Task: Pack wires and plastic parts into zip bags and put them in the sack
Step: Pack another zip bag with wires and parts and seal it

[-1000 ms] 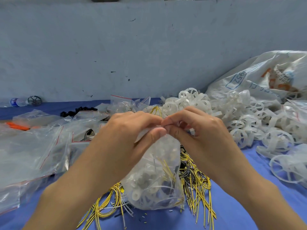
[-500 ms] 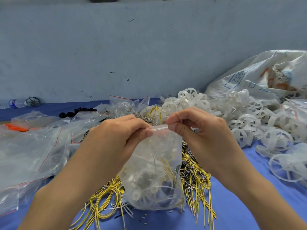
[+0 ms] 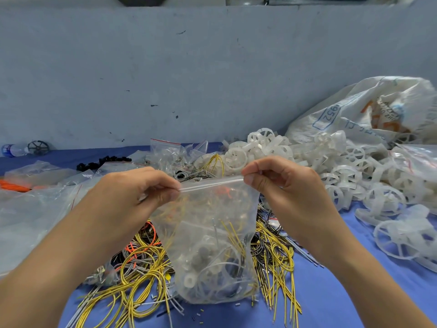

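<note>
— Position of the zip bag (image 3: 208, 245)?
— Upright in the middle of the blue table cover (image 3: 331, 292), its bottom down among the loose wires (image 3: 142, 268). Through the clear plastic, yellow wires and white plastic pieces show in its lower half.
— And the hands?
— The left hand (image 3: 132, 192) pinches the left end of the bag's top strip between thumb and fingers. The right hand (image 3: 283, 185) pinches the right end the same way. The strip is stretched flat between them.
— Is the seal closed?
— I cannot tell for sure; the strip reads as a single pale band.
— What lies around the bag?
— Yellow, grey and orange wires spread from its base to both sides. Right of the bag and behind it is a heap of white plastic wheels (image 3: 343, 176). Beyond that heap, further right of the bag, the white sack (image 3: 369, 110) leans at the wall. Left of the bag lie empty clear bags (image 3: 28, 209), and behind it to the left are small black parts (image 3: 104, 162).
</note>
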